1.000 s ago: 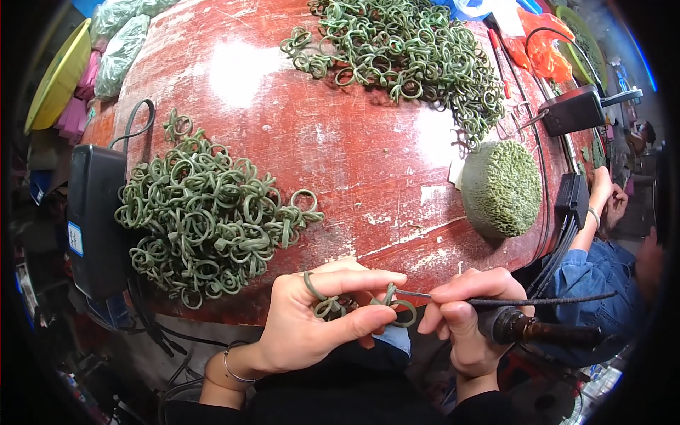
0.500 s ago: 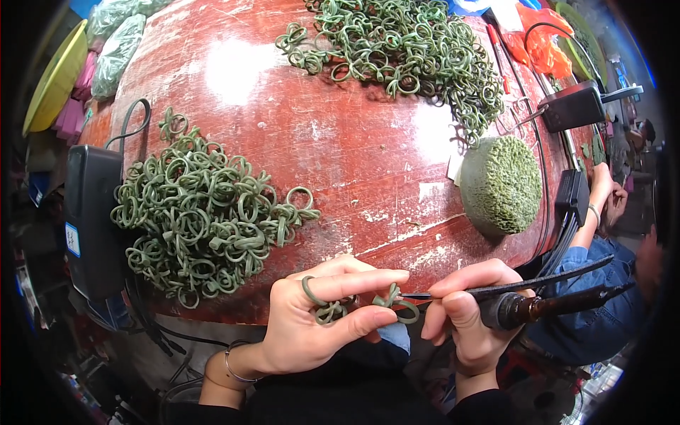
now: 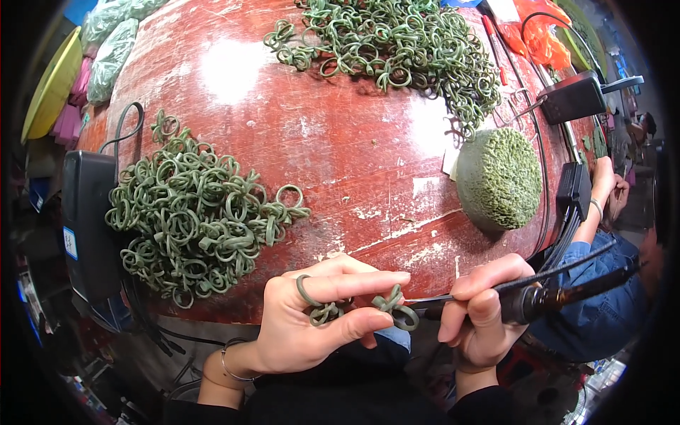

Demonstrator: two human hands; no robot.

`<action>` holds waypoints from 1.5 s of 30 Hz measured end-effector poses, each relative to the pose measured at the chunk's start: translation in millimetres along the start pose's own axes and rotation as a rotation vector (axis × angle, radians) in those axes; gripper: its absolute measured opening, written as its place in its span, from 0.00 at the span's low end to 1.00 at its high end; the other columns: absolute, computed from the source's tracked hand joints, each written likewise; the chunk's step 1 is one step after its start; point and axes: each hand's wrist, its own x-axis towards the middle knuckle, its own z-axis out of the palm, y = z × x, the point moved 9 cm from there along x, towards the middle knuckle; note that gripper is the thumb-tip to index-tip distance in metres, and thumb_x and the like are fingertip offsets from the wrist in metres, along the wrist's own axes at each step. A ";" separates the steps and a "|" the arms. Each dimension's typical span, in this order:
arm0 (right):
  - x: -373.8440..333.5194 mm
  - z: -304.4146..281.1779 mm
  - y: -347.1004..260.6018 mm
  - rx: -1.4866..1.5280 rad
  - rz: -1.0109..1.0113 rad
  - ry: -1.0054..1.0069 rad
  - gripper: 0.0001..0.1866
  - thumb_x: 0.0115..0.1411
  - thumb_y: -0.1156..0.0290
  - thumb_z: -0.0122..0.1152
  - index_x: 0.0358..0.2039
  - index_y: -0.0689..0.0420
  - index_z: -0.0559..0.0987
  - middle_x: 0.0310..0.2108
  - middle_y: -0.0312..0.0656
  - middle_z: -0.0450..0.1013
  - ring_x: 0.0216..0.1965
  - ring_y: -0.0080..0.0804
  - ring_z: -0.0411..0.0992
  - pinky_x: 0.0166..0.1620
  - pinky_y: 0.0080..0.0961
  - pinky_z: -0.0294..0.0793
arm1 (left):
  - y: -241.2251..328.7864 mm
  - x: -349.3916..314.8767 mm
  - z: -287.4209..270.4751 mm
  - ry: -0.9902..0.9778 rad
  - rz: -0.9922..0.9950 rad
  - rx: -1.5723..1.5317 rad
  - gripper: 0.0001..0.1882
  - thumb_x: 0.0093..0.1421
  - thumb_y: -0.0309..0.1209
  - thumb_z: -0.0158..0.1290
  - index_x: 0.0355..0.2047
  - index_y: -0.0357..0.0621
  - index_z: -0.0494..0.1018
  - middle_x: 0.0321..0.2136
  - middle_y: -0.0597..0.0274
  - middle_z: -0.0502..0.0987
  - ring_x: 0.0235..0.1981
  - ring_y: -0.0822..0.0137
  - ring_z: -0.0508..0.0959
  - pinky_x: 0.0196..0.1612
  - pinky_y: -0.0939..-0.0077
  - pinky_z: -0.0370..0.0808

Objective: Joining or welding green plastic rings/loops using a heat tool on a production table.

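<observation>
Head view: the left hand point(image 3: 301, 322) pinches a green ring piece point(image 3: 387, 303) between thumb and forefinger, by the tabletop's point(image 3: 340, 170) near edge; the right hand point(image 3: 487, 322) grips a slim dark tool point(image 3: 535, 279). The piece looks light and bendy, perhaps waxy, though too small to judge surely; its knot seems the safest hold. Similar rings point(image 3: 191, 223) heap toward the left and far edges.

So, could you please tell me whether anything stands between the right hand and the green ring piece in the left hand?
Nothing visible blocks the right hand; only the slender tool it holds spans the gap toward the green ring piece. The left hand pinches that piece from the other side.
</observation>
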 end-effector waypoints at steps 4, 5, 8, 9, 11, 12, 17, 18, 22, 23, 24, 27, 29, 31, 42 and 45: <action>-0.8 4.0 -0.8 -0.027 -0.017 -0.049 0.09 0.52 0.70 0.57 0.27 0.64 0.73 0.15 0.43 0.70 0.14 0.21 0.66 0.17 0.15 0.65 | -1.6 -0.2 0.4 -0.004 -0.025 0.019 0.17 0.49 0.30 0.56 0.36 0.29 0.72 0.28 0.51 0.73 0.21 0.70 0.74 0.17 0.85 0.72; -0.8 4.7 -1.8 -0.021 -0.032 -0.065 0.08 0.52 0.71 0.57 0.28 0.63 0.73 0.15 0.43 0.70 0.14 0.21 0.67 0.18 0.15 0.65 | -1.2 0.2 1.5 -0.005 -0.025 0.020 0.17 0.49 0.30 0.56 0.36 0.29 0.72 0.28 0.51 0.73 0.21 0.70 0.74 0.17 0.85 0.72; -1.7 1.4 -2.3 -0.051 -0.062 -0.046 0.08 0.52 0.71 0.57 0.28 0.63 0.74 0.15 0.42 0.70 0.15 0.21 0.67 0.18 0.15 0.66 | -2.5 0.9 2.9 -0.003 -0.042 0.025 0.17 0.49 0.31 0.56 0.36 0.30 0.72 0.28 0.51 0.73 0.20 0.71 0.74 0.16 0.86 0.71; -2.1 1.4 -2.3 -0.049 -0.062 -0.046 0.08 0.52 0.71 0.57 0.28 0.63 0.74 0.15 0.42 0.70 0.15 0.21 0.67 0.18 0.15 0.66 | -2.6 0.9 2.5 0.005 -0.038 0.031 0.17 0.49 0.31 0.57 0.36 0.30 0.72 0.28 0.51 0.73 0.20 0.71 0.73 0.16 0.86 0.71; -3.2 -0.8 -3.1 -0.123 -0.050 -0.017 0.07 0.52 0.71 0.58 0.27 0.63 0.74 0.15 0.41 0.71 0.15 0.20 0.67 0.18 0.14 0.66 | -3.2 1.2 3.2 0.009 -0.035 0.036 0.17 0.49 0.31 0.57 0.36 0.30 0.72 0.28 0.52 0.73 0.19 0.71 0.73 0.16 0.86 0.71; -3.6 -1.1 -5.4 -0.123 -0.051 -0.013 0.07 0.52 0.71 0.58 0.27 0.63 0.74 0.15 0.41 0.71 0.15 0.20 0.67 0.18 0.14 0.66 | -1.7 1.5 4.1 0.010 -0.016 0.046 0.17 0.49 0.31 0.57 0.35 0.30 0.72 0.27 0.52 0.73 0.19 0.72 0.73 0.16 0.86 0.70; -2.6 -3.2 -2.2 -0.187 0.063 -0.021 0.10 0.52 0.67 0.58 0.26 0.62 0.74 0.13 0.39 0.70 0.15 0.20 0.67 0.18 0.15 0.66 | -1.9 3.6 4.4 0.000 0.014 0.061 0.17 0.49 0.32 0.56 0.35 0.30 0.72 0.28 0.52 0.73 0.19 0.72 0.73 0.16 0.87 0.70; -2.2 -3.7 -2.4 -0.186 0.062 -0.020 0.10 0.52 0.67 0.58 0.26 0.62 0.74 0.13 0.39 0.70 0.15 0.20 0.67 0.18 0.15 0.66 | -0.3 3.7 5.5 -0.011 0.040 0.071 0.17 0.49 0.32 0.56 0.35 0.30 0.72 0.28 0.52 0.73 0.19 0.72 0.73 0.17 0.87 0.70; -3.8 -10.3 0.5 -0.171 0.084 0.014 0.12 0.51 0.63 0.59 0.25 0.61 0.75 0.12 0.39 0.69 0.14 0.20 0.67 0.18 0.15 0.65 | 2.8 6.2 8.9 -0.032 0.045 0.112 0.17 0.50 0.32 0.56 0.36 0.30 0.72 0.28 0.52 0.73 0.18 0.72 0.73 0.17 0.87 0.70; -5.3 -12.0 0.6 -0.142 0.046 0.025 0.12 0.51 0.64 0.59 0.25 0.61 0.75 0.12 0.39 0.69 0.14 0.20 0.67 0.18 0.15 0.65 | 2.7 5.9 9.5 -0.034 0.045 0.112 0.17 0.50 0.32 0.56 0.36 0.30 0.72 0.28 0.52 0.73 0.18 0.72 0.73 0.17 0.87 0.70; -6.2 -13.5 -0.4 -0.113 0.009 0.036 0.12 0.51 0.64 0.59 0.25 0.61 0.75 0.12 0.39 0.69 0.13 0.20 0.67 0.17 0.15 0.65 | 3.0 5.6 10.0 -0.033 0.051 0.108 0.17 0.50 0.32 0.56 0.36 0.30 0.72 0.28 0.52 0.73 0.18 0.72 0.73 0.17 0.87 0.70; -5.2 -11.2 1.1 -0.101 -0.023 0.035 0.11 0.51 0.65 0.59 0.24 0.61 0.75 0.12 0.39 0.69 0.13 0.20 0.66 0.17 0.15 0.64 | 2.9 5.3 9.5 -0.028 0.068 0.115 0.18 0.49 0.33 0.56 0.36 0.30 0.72 0.28 0.51 0.73 0.18 0.72 0.73 0.17 0.87 0.70; -3.5 -10.0 1.5 -0.109 -0.031 0.020 0.10 0.51 0.66 0.59 0.24 0.60 0.75 0.12 0.39 0.69 0.13 0.20 0.67 0.17 0.16 0.65 | 4.6 5.7 8.5 -0.029 0.081 0.123 0.18 0.49 0.33 0.56 0.36 0.30 0.72 0.28 0.51 0.73 0.18 0.72 0.73 0.17 0.87 0.70; -3.5 -10.2 -0.6 -0.120 -0.040 0.010 0.10 0.51 0.66 0.59 0.24 0.60 0.75 0.12 0.39 0.69 0.13 0.21 0.67 0.18 0.16 0.65 | 5.0 6.0 15.1 -0.141 0.052 0.131 0.17 0.48 0.18 0.53 0.41 0.39 0.72 0.34 0.56 0.72 0.27 0.75 0.73 0.25 0.86 0.73; 1.7 -20.9 12.5 0.077 0.061 0.016 0.17 0.53 0.61 0.56 0.24 0.65 0.70 0.09 0.40 0.65 0.10 0.19 0.62 0.14 0.14 0.58 | 9.4 9.3 17.6 -0.071 0.113 0.115 0.16 0.49 0.30 0.57 0.35 0.29 0.72 0.29 0.49 0.72 0.19 0.72 0.74 0.19 0.86 0.71; 1.5 -22.7 11.8 0.072 0.028 0.048 0.16 0.53 0.62 0.56 0.24 0.64 0.70 0.09 0.39 0.65 0.10 0.19 0.62 0.14 0.14 0.59 | 7.9 8.3 16.4 -0.066 0.109 0.121 0.16 0.48 0.29 0.57 0.35 0.29 0.72 0.30 0.48 0.72 0.20 0.71 0.74 0.20 0.86 0.72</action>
